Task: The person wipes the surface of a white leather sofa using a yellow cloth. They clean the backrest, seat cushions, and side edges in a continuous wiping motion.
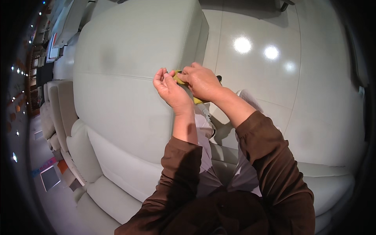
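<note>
Both hands meet over the side edge of a pale leather sofa section. My right hand grips a yellow cloth, its fingers pressed onto it. A lower part of the yellow cloth shows below that hand. My left hand is turned partly palm up beside the cloth, with fingers curled and thumb near the fingertips. Something small and dark shows by its fingertips; whether the hand holds it or the cloth's edge is unclear. A small black object pokes out behind my right wrist, mostly hidden.
Glossy pale floor tiles lie to the right, reflecting lights. Below my hands are my legs in light trousers and a white shoe. Sofa cushions lie lower left. Other sofas stand further left. A dark furniture leg is at the top.
</note>
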The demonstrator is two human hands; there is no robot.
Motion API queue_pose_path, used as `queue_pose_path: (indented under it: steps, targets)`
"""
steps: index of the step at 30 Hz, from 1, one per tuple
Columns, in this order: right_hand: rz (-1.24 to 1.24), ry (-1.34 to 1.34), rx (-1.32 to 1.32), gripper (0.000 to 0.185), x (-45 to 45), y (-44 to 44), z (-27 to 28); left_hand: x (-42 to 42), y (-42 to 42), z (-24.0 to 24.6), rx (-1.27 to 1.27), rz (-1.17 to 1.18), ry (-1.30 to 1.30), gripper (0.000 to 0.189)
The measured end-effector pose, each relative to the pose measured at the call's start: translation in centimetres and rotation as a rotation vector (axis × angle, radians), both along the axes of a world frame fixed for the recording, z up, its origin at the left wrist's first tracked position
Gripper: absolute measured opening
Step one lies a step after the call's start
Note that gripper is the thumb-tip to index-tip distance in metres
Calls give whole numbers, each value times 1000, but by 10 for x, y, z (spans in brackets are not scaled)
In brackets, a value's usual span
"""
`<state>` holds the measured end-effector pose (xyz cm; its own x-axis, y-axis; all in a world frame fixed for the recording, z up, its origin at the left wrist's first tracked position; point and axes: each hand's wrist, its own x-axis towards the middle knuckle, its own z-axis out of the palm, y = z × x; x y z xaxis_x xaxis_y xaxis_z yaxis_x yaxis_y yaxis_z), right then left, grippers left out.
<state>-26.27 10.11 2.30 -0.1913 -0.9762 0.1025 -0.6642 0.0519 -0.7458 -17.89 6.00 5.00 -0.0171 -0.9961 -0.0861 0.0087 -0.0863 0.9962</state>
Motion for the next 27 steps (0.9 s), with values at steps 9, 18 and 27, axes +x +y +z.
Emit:
queue_pose_path:
  steps: [9, 18, 27]
  targets:
    - [51, -87, 151, 35, -7, 8, 12, -3, 1, -3, -53, 42, -57, 29]
    - [-150, -97, 4, 17, -10, 17, 17, -6, 6, -21, -196, -65, -278, 35]
    - [-217, -113, 9, 12, -27, 29, 24, -32, 40, 7, 32, -220, -163, 44]
